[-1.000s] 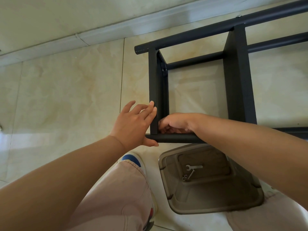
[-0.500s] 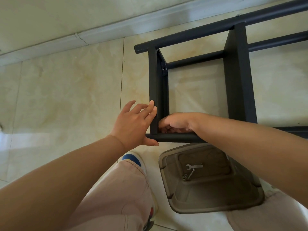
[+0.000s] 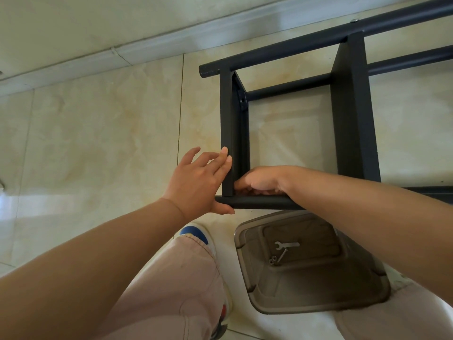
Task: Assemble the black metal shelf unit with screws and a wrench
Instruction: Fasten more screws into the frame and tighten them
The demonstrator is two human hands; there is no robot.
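Nothing moved: left hand (image 3: 198,182) braces shelf frame (image 3: 229,123), right hand (image 3: 259,180) inside.

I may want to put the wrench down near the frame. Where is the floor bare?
Bare tile lies left of the frame, between the left hand and the wall. Tile is also bare inside the frame's opening, above the right hand. It is crowded near the knees: the brown lid holding the wrench and screws.
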